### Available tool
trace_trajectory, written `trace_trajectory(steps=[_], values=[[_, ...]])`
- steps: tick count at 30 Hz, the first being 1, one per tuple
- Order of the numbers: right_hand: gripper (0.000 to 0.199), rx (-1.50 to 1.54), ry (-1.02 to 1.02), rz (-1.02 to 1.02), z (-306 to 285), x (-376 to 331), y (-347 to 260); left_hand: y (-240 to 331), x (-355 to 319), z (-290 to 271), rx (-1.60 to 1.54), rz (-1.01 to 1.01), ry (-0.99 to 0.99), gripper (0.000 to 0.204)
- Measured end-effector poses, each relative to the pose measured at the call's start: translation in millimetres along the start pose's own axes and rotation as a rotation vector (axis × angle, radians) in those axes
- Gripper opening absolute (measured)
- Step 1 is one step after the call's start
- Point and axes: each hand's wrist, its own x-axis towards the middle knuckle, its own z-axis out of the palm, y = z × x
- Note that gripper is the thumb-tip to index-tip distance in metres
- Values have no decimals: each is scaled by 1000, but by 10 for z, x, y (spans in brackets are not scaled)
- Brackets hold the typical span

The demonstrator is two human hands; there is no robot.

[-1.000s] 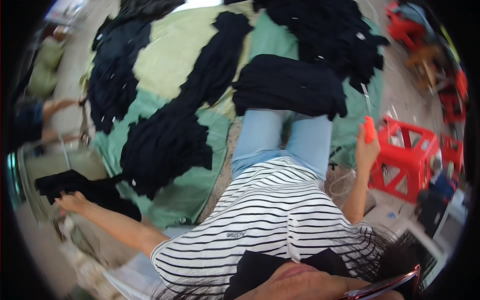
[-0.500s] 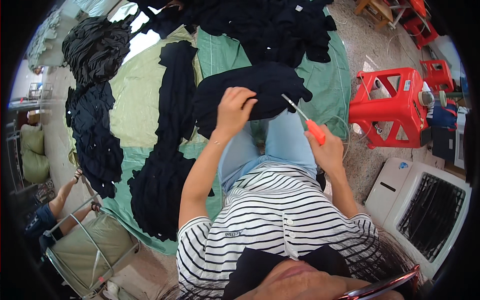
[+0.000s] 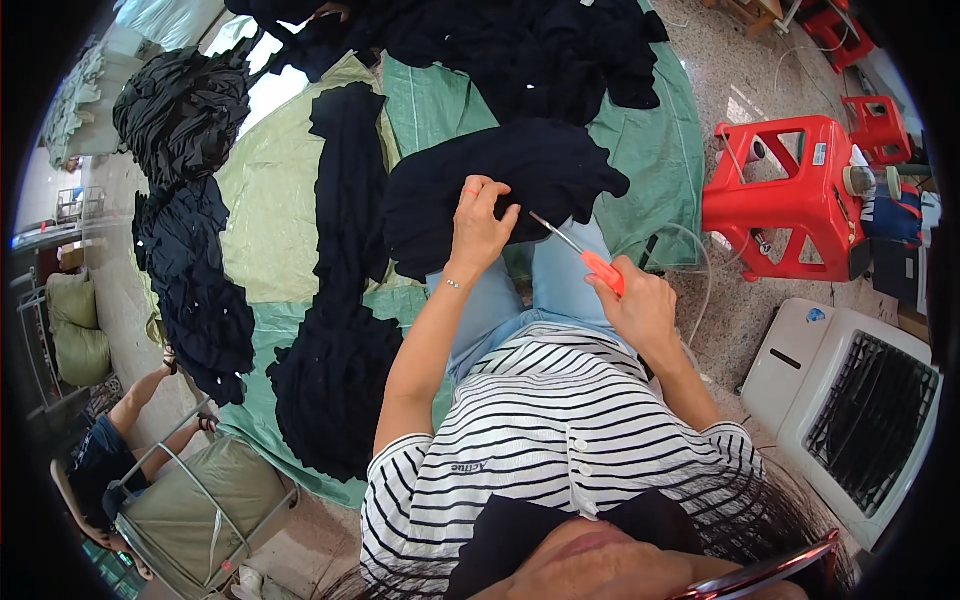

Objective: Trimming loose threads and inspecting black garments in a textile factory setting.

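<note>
A dark navy piece of knitted cloth lies draped across my knees. My left hand rests at the cloth's near edge, fingers bent and thumb apart from them, with dark fabric showing in the gap. In my right hand is an orange-handled tool with a thin metal shaft, its tip pointing up and left at the cloth near my left thumb. Whether it is a seam ripper or a small screwdriver, I cannot tell.
Dark garments lie heaped on a green and yellow sheet ahead and to the left. At the right stand a red plastic stool and a white air cooler. Another person's legs show at the left beside a metal-framed seat.
The tool and my right hand have shifted left, bringing the tip closer to my left thumb. My left hand has moved slightly right and turned. The view has shifted slightly.
</note>
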Motion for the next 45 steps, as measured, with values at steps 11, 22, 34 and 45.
trace_trajectory(steps=[11,22,34,45], values=[[29,48,173,84,-264,-286,135,518,418,42,162,282,-203,36],[32,22,130,141,-140,-278,230,376,425,404,-304,-439,-365,16],[34,8,236,348,-338,-371,549,1003,-433,299,-183,398,-302,14],[31,105,57,222,-226,-449,322,378,-163,-218,112,272,-324,29]])
